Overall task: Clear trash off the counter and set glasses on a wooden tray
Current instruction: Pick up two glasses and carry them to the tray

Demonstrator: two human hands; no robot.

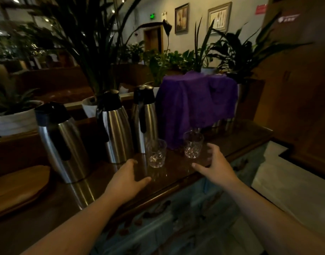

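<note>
Two clear cut-glass tumblers stand upright on the dark wooden counter (95, 192). The left glass (157, 153) is just right of my left hand (128, 178), which is open with fingers spread and thumb out, not touching it. The right glass (193, 144) stands just left of and beyond my right hand (214, 163), also open, fingers curved toward the glass without gripping it. A wooden tray (16, 188) lies at the far left of the counter. No trash shows on the counter.
Three steel thermos jugs (64, 142) (114, 126) (144, 118) stand in a row behind the glasses. A purple cloth (194, 105) covers something at the back right. Potted plants (12, 115) line the ledge behind. The counter's front edge runs diagonally below my hands.
</note>
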